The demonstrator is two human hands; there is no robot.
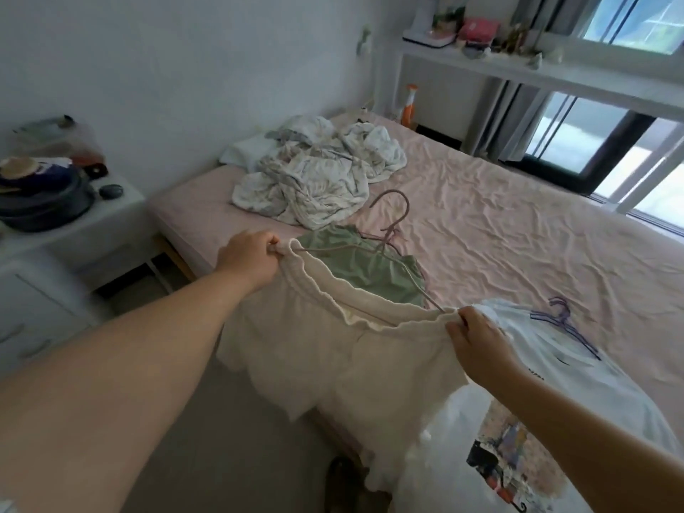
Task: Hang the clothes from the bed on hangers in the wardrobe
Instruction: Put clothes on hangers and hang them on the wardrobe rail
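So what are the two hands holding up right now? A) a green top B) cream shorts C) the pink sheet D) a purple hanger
B: the left hand and the right hand each pinch an end of the waistband of the cream shorts, stretched out between them.

Cream ruffled shorts (pixel 333 349) hang stretched open by the waistband over the bed's (pixel 499 235) edge. Behind them a green garment (pixel 355 275) lies on a pink hanger (pixel 392 224); a white printed T-shirt (pixel 547 383) carries a purple hanger (pixel 566 323).
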